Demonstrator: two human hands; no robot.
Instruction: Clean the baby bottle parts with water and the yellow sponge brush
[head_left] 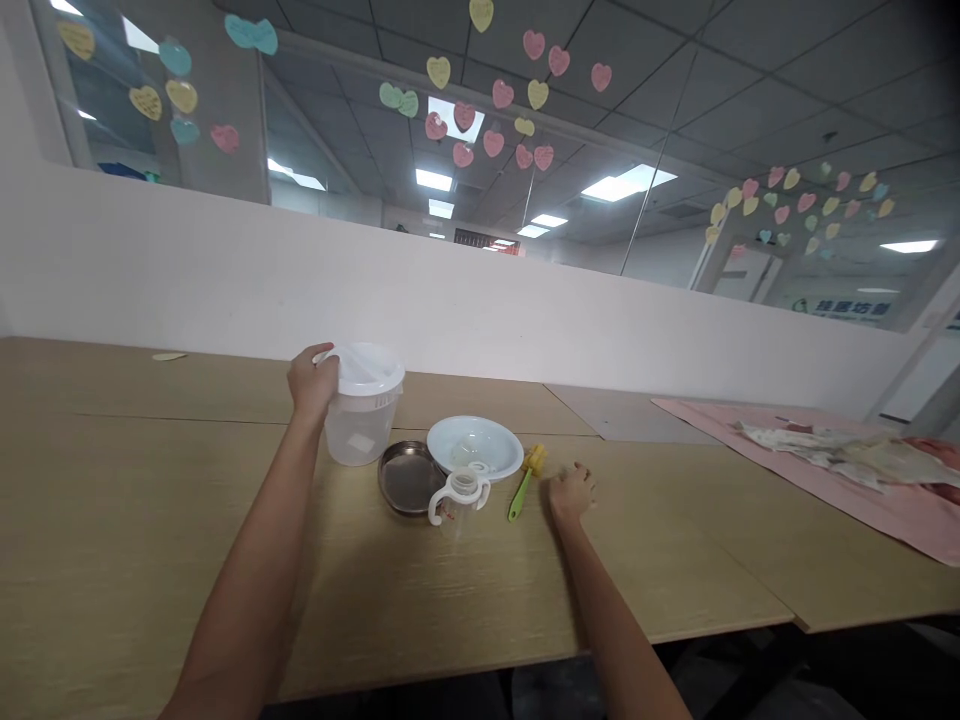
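- The jug (358, 415) is standing upright on the counter (150, 520), and the left hand (311, 382) is closing around its upper left side, just under the lid (365, 367).
- Judged handling: the jug is looking like thin moulded plastic and appears empty, so it is likely light and fairly stiff, though the wall may be giving a little under a hard squeeze.
- Judged grip: the smooth wall may be slippery; the rim below the lid, or the handle side under the left hand, is offering the surest hold. Whether the lid is locked on cannot be told, so lifting by the lid is looking unwise.
- Appearance: the jug is translucent and frosted, tapering slightly toward its base, with faint markings near the top and a paler patch low on the front. The lid is white and domed.
- The right hand (571, 492) is resting on the counter well to the right of the jug, fingers loosely curled and holding nothing.
- Just right of the jug's base, a steel dish (405, 477) is lying flat, and a white bowl (475, 447) is sitting beyond it, further right.
- A small clear cup (459, 494) with two white handles is standing in front of the bowl.
- A green-handled brush (525, 478) with a yellow head is lying between the bowl and the right hand.
- Far right of the jug, a pink cloth (825, 480) is covering the counter.
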